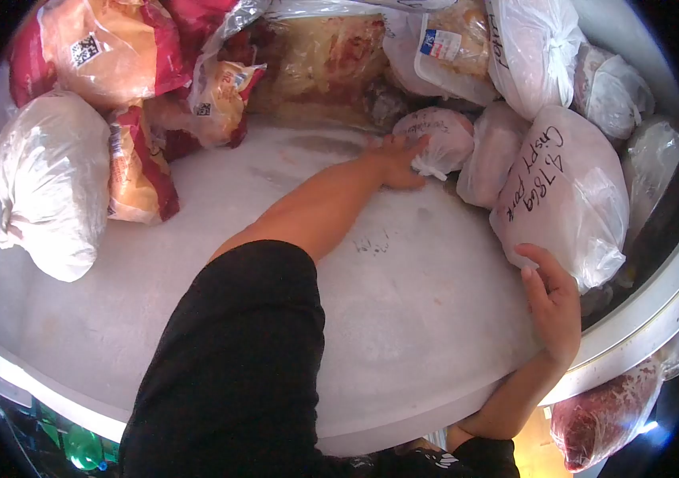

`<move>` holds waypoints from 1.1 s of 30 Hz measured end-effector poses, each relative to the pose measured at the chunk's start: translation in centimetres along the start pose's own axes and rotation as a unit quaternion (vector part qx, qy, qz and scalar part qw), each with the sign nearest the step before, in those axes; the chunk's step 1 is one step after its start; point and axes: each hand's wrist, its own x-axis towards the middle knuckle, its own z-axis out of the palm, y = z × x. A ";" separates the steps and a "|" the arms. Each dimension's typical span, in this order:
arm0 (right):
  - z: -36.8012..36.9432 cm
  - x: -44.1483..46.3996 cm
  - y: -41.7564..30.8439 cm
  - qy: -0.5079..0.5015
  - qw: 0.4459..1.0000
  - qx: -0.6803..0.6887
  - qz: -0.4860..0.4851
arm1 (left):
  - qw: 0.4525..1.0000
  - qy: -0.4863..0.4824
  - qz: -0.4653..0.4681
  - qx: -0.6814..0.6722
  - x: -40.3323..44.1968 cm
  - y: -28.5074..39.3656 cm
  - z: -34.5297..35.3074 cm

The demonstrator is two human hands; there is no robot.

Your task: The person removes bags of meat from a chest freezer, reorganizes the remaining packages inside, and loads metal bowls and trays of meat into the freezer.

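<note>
My left hand (400, 162) reaches to the back of the white freezer floor. Its fingers are spread against the left side of a small tied plastic bag of pale pink meat (441, 137) with faint handwriting. At the right, my right hand (554, 299) is at the lower end of a large white bag marked "Crispy Pork" (569, 191). A bit of that bag's plastic shows between its thumb and finger. Between the two bags leans another pale pink wrapped bag (492, 155).
A white knotted bag (54, 179) and red-and-orange packs (136, 163) lie at the left. A yellowish wrapped slab (323, 68) and a labelled tray pack (451, 48) lie at the back. The freezer rim (45, 398) curves along the front. Outside it hangs a dark red meat bag (606, 414).
</note>
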 end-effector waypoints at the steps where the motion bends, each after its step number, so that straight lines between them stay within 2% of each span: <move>1: 0.2 0.0 0.3 0.014 1.000 0.009 -0.022 | 0.996 0.074 0.004 -0.059 0.4 0.2 0.5; 2: 0.3 -0.1 0.3 0.028 0.998 0.019 -0.045 | 0.982 0.148 0.008 -0.116 1.0 0.6 0.9; 5: 0.6 0.3 0.4 0.032 0.998 0.030 -0.050 | 0.970 0.148 0.082 -0.174 3.6 2.5 0.4; 8: 0.3 0.1 0.1 0.020 0.999 0.013 -0.036 | 0.959 0.167 0.014 -0.228 3.9 6.9 0.5; 14: 0.3 0.1 0.4 0.026 0.999 0.006 -0.028 | 0.950 0.217 0.002 -0.224 7.3 8.5 1.9; 19: 0.4 0.3 0.3 0.011 1.000 0.027 -0.009 | 0.927 0.200 -0.027 -0.317 3.8 9.7 -0.1; 23: 0.2 0.5 0.7 0.010 1.000 -0.007 -0.016 | 0.931 0.185 -0.046 -0.313 4.0 9.9 -0.8; 26: 0.4 0.7 1.0 0.013 0.999 0.018 -0.031 | 0.941 0.206 -0.029 -0.269 5.3 9.3 0.0; 29: 0.4 0.6 0.4 0.004 1.000 0.004 -0.008 | 0.889 0.323 -0.110 -0.306 3.3 8.1 -0.4; 32: 0.4 0.5 0.4 0.006 1.000 -0.010 -0.013 | 0.852 0.304 -0.175 -0.388 5.8 4.6 0.4; 33: 0.4 0.5 0.4 0.008 1.000 -0.004 -0.017 | 0.870 0.269 -0.101 -0.400 8.6 3.3 2.3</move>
